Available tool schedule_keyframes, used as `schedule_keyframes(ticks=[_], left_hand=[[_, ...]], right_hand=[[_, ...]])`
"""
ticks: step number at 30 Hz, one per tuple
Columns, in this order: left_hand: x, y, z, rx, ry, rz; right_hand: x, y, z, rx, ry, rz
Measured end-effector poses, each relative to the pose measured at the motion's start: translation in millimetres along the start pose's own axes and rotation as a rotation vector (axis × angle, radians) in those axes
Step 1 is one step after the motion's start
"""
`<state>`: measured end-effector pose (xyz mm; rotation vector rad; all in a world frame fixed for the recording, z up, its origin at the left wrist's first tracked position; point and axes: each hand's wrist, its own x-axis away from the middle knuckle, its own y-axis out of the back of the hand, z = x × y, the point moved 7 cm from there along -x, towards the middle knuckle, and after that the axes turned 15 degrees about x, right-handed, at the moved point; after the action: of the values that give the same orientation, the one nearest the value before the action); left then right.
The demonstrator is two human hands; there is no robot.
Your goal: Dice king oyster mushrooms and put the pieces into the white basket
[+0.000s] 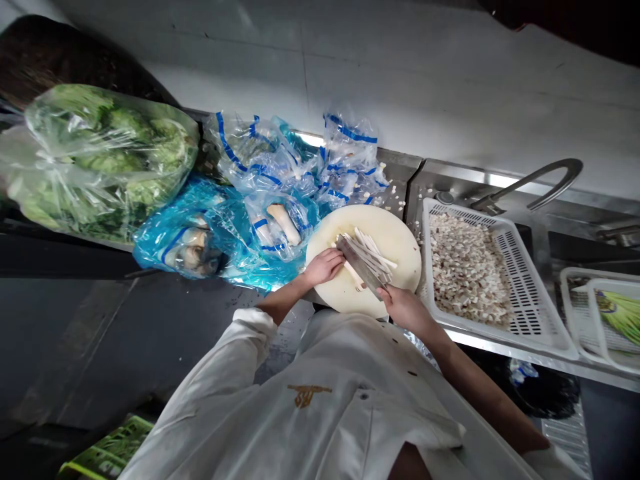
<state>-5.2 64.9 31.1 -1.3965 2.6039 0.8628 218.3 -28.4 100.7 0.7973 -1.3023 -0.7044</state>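
A round pale cutting board (395,243) lies on the steel counter. On it are several long white mushroom strips (373,250). My left hand (324,267) is curled with its fingers pressed against the near end of the strips. My right hand (404,307) grips the handle of a cleaver (361,265), whose blade lies across the strips.
A white slotted basket (525,280) of diced mushroom sits right of the board, under a tap (535,180). Blue-and-clear bags of whole mushrooms (280,193) lie behind and left. A bag of leafy greens (100,160) is far left. White trays (600,320) sit far right.
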Motion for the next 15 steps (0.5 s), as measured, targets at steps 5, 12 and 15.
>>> schedule_keyframes(ticks=[5, 12, 15], left_hand=[[-6.0, 2.2, -1.1, 0.076, 0.023, 0.001], [1.6, 13.0, -18.5, 0.033, 0.119, -0.275], [21.2, 14.5, -16.7, 0.26, 0.34, -0.79]], right_hand=[[-52.4, -2.1, 27.4, -0.074, -0.008, 0.002], [-43.8, 11.2, 4.3, -0.668, -0.034, -0.152], [-23.6, -11.7, -8.8, -1.195, -0.028, 0.007]])
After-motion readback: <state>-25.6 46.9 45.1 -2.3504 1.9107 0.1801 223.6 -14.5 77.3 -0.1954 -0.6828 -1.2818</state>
